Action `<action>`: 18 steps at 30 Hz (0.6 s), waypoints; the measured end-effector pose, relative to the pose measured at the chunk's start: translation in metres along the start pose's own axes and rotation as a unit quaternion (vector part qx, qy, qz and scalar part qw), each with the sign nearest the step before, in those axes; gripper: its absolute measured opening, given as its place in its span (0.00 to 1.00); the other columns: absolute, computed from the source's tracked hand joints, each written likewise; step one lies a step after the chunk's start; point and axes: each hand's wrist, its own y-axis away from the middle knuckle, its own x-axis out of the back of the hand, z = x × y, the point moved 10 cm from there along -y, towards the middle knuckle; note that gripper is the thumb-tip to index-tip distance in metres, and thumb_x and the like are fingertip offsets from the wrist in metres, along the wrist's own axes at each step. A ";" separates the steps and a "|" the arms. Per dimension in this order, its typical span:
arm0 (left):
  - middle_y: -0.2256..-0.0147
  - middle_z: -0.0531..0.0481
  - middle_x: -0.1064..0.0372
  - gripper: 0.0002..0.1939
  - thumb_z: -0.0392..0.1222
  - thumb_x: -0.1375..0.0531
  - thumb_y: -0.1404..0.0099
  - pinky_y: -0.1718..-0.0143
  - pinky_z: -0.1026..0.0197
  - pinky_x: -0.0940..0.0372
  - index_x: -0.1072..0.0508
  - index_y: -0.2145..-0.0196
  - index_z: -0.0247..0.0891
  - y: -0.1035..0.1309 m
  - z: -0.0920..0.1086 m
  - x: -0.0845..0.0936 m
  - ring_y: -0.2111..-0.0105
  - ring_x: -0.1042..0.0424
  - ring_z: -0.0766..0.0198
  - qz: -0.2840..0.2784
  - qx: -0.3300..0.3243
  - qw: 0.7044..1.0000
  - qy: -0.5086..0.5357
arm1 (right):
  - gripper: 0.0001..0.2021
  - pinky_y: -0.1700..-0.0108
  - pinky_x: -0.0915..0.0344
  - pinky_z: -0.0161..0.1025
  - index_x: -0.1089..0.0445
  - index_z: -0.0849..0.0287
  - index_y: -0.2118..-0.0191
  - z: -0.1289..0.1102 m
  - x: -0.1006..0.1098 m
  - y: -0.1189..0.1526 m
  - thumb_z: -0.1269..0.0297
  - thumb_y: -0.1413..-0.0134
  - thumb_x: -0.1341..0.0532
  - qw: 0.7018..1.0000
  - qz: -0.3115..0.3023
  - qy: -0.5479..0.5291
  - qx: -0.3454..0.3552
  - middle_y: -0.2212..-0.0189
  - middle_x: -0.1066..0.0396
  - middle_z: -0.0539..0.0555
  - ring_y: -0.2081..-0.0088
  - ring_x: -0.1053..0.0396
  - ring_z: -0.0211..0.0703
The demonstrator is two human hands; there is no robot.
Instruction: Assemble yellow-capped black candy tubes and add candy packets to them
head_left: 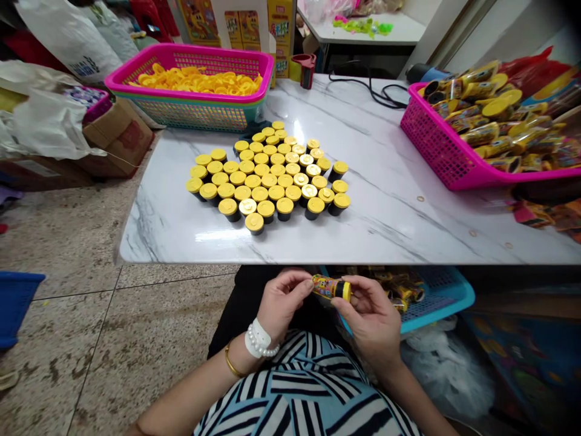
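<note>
Presently, from my remote station, I see the left hand (285,298) pinching the printed end of a small cylindrical yellow-wrapped tube (324,287) between thumb and fingers; the right hand (373,312) grasps the other end, around its black band and round yellow cap (347,291); the tube lies nearly level over the lap, just off the front edge of the white, grey-veined marble-look table (385,163).

On that table I see a tight cluster of short black cylinders with yellow caps (267,180), standing upright; behind them, to the left, a magenta plastic basket (267,65) holds loose yellow pieces (200,80); to the right, a pink perforated plastic basket (438,142) is heaped with printed tubes; near the right hand, a light-blue plastic basket (463,298) sits partly under the tabletop, with more wrapped pieces inside.
</note>
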 end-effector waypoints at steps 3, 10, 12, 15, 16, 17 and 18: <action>0.68 0.50 0.29 0.22 0.47 0.30 0.46 0.78 0.69 0.41 0.26 0.55 0.35 0.001 0.008 -0.004 0.77 0.36 0.72 -0.067 -0.014 0.998 0.006 | 0.15 0.57 0.25 0.40 0.28 0.53 0.57 0.000 -0.005 0.004 0.66 0.53 0.29 1.000 -0.026 -0.002 0.013 0.59 0.28 0.54 0.60 0.26 0.44; 0.68 0.47 0.25 0.18 0.43 0.28 0.48 0.70 0.65 0.34 0.23 0.61 0.32 0.010 -0.021 -0.006 0.73 0.30 0.69 -0.147 0.080 0.985 -0.032 | 0.16 0.59 0.25 0.41 0.25 0.50 0.51 -0.011 -0.030 0.013 0.67 0.47 0.34 0.977 -0.173 0.094 0.077 0.58 0.30 0.56 0.58 0.27 0.45; 0.68 0.47 0.25 0.18 0.43 0.27 0.49 0.67 0.65 0.34 0.23 0.63 0.32 0.010 -0.025 -0.008 0.71 0.29 0.68 -0.146 0.080 0.985 -0.036 | 0.17 0.58 0.27 0.42 0.24 0.49 0.50 -0.018 -0.030 0.015 0.68 0.47 0.34 0.965 -0.175 0.146 0.127 0.60 0.28 0.55 0.59 0.28 0.44; 0.70 0.48 0.26 0.19 0.45 0.27 0.50 0.69 0.66 0.34 0.24 0.64 0.31 0.009 -0.031 -0.013 0.72 0.29 0.68 -0.146 0.082 0.986 -0.022 | 0.19 0.56 0.28 0.42 0.26 0.50 0.48 -0.018 -0.028 0.017 0.70 0.46 0.35 0.956 -0.162 0.178 0.166 0.59 0.28 0.55 0.59 0.28 0.44; 0.69 0.47 0.26 0.21 0.47 0.27 0.50 0.71 0.66 0.34 0.25 0.63 0.31 0.008 -0.034 -0.014 0.73 0.29 0.68 -0.149 0.094 0.984 -0.006 | 0.19 0.56 0.28 0.42 0.27 0.50 0.47 -0.016 -0.028 0.018 0.70 0.46 0.35 0.954 -0.159 0.185 0.172 0.59 0.28 0.56 0.58 0.28 0.44; 0.69 0.47 0.26 0.22 0.49 0.28 0.49 0.73 0.66 0.34 0.26 0.61 0.32 0.008 -0.038 -0.015 0.73 0.29 0.67 -0.155 0.111 0.982 0.015 | 0.20 0.56 0.28 0.42 0.27 0.50 0.47 -0.014 -0.027 0.018 0.71 0.46 0.35 0.953 -0.156 0.190 0.177 0.58 0.28 0.56 0.58 0.28 0.44; 0.69 0.47 0.27 0.24 0.51 0.30 0.47 0.75 0.66 0.34 0.27 0.59 0.32 0.008 -0.042 -0.015 0.74 0.28 0.66 -0.160 0.132 0.978 0.036 | 0.19 0.56 0.28 0.42 0.26 0.50 0.48 -0.012 -0.027 0.019 0.71 0.46 0.34 0.952 -0.152 0.193 0.181 0.58 0.28 0.56 0.58 0.28 0.44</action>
